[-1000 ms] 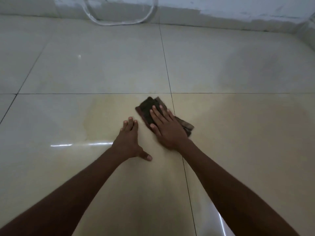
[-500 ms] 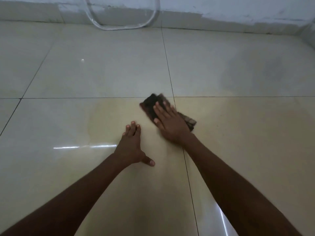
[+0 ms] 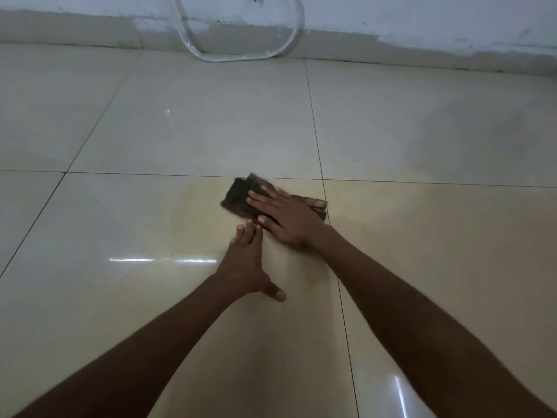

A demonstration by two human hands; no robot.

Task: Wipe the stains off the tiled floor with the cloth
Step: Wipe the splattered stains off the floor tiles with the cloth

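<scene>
So the dark folded cloth (image 3: 241, 199) sat on the tiled floor (image 3: 193, 128), just left of a grout line and right below the cross joint. Your right hand (image 3: 287, 218) was pressed flat on it, fingers straight and spread a bit, aimed left. Your left hand (image 3: 245, 267) lay flat on the tile just beside the cloth, fingers together, thumb stuck out, holding nothing. A yellowish damp patch (image 3: 193, 218) spread left of the cloth. Way back, a clear curved tube (image 3: 241, 57) lay against the wall (image 3: 422, 22).
</scene>
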